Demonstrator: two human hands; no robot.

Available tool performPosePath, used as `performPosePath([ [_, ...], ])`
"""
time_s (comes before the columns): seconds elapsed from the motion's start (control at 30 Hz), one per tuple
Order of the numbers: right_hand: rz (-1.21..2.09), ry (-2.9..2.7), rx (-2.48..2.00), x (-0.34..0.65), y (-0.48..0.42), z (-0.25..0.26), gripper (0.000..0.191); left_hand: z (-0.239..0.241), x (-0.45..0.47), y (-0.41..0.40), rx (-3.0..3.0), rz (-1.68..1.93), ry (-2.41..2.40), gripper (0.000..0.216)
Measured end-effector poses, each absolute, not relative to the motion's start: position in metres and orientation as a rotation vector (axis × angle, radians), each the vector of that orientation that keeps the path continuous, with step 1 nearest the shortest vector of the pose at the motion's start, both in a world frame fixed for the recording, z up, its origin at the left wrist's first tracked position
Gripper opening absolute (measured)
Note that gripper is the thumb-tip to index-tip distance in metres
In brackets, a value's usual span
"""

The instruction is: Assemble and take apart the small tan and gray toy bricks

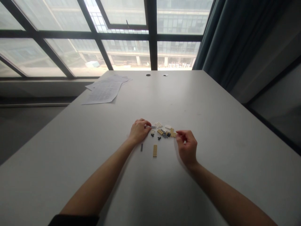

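My left hand is closed in a pinch at the left of a small pile of toy building bricks, with a thin grey piece at its fingertips. On the pile's right side my right hand has its fingers curled and its tips pinched at the edge of a tan plate. Between the hands lie a white studded plate, another tan plate, grey pieces and small black pieces. Nearer me are a long tan plate and a narrow dark grey strip, both untouched.
Printed paper sheets lie at the far left of the white table. Two round cable holes, one of them a dark-centred grommet, sit near its far edge. Beyond are large windows, with a dark blue curtain on the right.
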State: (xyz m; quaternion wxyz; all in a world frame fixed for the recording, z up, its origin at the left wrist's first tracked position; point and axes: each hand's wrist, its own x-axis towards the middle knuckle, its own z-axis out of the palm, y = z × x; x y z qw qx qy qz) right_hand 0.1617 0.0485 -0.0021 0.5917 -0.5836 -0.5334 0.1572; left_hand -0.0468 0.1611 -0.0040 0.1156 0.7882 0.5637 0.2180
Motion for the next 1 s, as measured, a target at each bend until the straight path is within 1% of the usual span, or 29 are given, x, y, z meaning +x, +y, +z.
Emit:
performPosePath([
  [0.17,0.373,-1.077,-1.4,0.176,0.062,-0.01,0.014,-0.001,-0.047,0.157,2.25,0.681,1.634,0.013],
  [0.47,0.496,-1.015,-1.413,0.177,0.066,-0.019,0.017,0.003,-0.045,0.154,2.03,0.799,1.628,0.005],
  [0.53,0.493,-1.049,-1.398,0.176,0.065,-0.018,0.015,0.004,-0.045,0.152,1.936,0.877,1.643,0.007],
  [0.63,0.517,-1.13,-1.363,0.17,0.06,-0.013,0.013,0.008,-0.039,0.137,1.801,1.008,1.625,0.016],
  [0.73,0.646,-1.256,-1.254,0.158,0.052,-0.006,0.019,0.018,-0.025,0.107,1.654,1.1,1.485,0.024],
  [0.83,0.73,-1.381,-1.098,0.146,0.042,0.0,0.031,0.029,-0.01,0.074,1.248,1.223,1.12,0.024],
  [0.9,0.669,-1.416,-1.048,0.142,0.037,0.003,0.033,0.035,-0.003,0.058,1.144,1.206,1.025,0.022],
  [1.0,0.49,-1.416,-1.03,0.142,0.033,0.007,0.029,0.039,-0.001,0.049,1.1,1.16,0.97,0.019],
])
